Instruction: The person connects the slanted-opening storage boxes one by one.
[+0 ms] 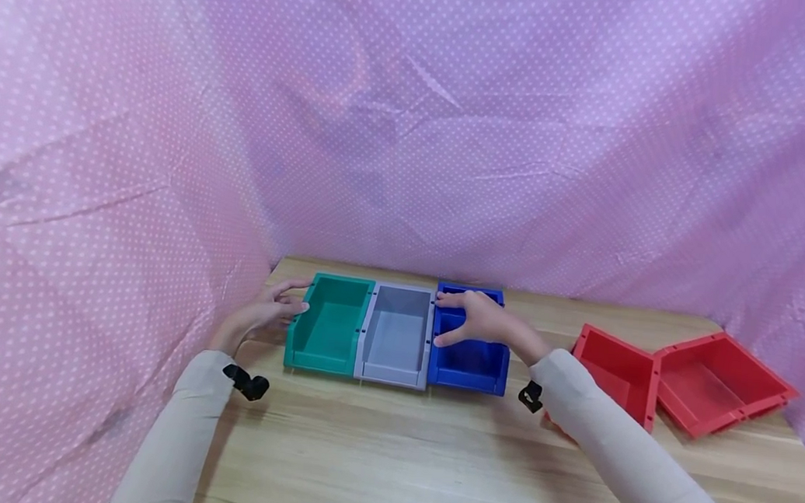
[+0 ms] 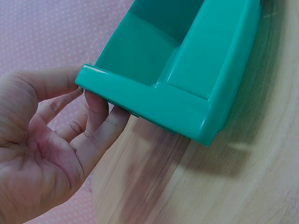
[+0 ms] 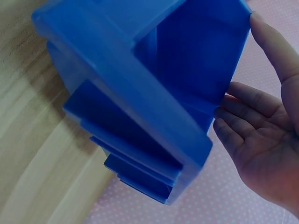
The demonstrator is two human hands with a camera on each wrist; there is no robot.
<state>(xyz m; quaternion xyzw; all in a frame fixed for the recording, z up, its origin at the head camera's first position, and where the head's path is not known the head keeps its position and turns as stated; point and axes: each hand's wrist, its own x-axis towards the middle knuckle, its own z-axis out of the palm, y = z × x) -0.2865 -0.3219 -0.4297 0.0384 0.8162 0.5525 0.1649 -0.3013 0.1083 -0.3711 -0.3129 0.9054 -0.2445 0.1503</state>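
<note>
A green bin (image 1: pixel 331 317), a grey bin (image 1: pixel 397 333) and a blue bin (image 1: pixel 467 377) stand side by side on the wooden table. At the green bin's left side is my left hand (image 1: pixel 272 310); in the left wrist view its thumb meets the rim corner while curled fingers (image 2: pixel 96 112) grip beneath the rim. My right hand (image 1: pixel 485 320) reaches over the blue bin towards the edge it shares with the grey one. In the right wrist view, fairly straight fingers (image 3: pixel 250 100) and the thumb tip touch the blue bin's edge. All three bins look empty.
Two red bins (image 1: pixel 723 379) (image 1: pixel 619 368) lie askew at the right, the nearer one partly behind my right sleeve (image 1: pixel 615 422). Pink dotted cloth (image 1: pixel 411 127) hangs behind and on both sides. Bare wooden tabletop (image 1: pixel 360 451) extends in front of the row.
</note>
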